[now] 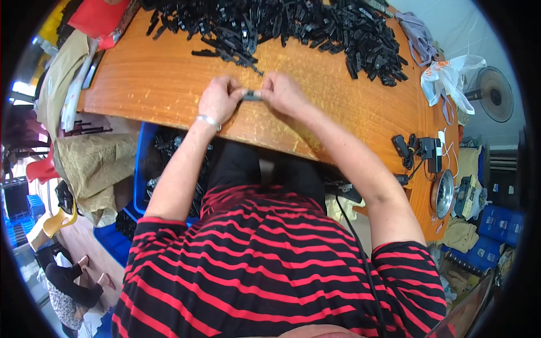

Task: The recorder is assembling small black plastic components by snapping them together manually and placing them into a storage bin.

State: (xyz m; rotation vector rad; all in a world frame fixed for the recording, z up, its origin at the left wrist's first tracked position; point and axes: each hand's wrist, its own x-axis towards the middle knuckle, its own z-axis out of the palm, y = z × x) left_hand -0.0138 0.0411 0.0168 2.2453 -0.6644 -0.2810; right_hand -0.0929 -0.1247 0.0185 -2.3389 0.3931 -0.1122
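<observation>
Between my two hands, just above the near edge of the wooden table (163,73), is a small dark grey piece (251,96), short and bar-like. My left hand (218,100) pinches its left end, thumb and fingers closed. The right end is pinched by my right hand (283,94). Fingertips cover both ends, so its exact kind cannot be made out. Just beyond the hands, a few slim black plastic parts (228,55) lie apart from a large heap of similar black parts (315,25) along the table's far side.
Below the table edge at left stands a blue bin (138,163) of black parts. Adapters with cables (431,153) and a round metal dish (443,194) lie at right, near a white plastic bag (448,79) and a fan (491,94). Another person (65,287) is at lower left.
</observation>
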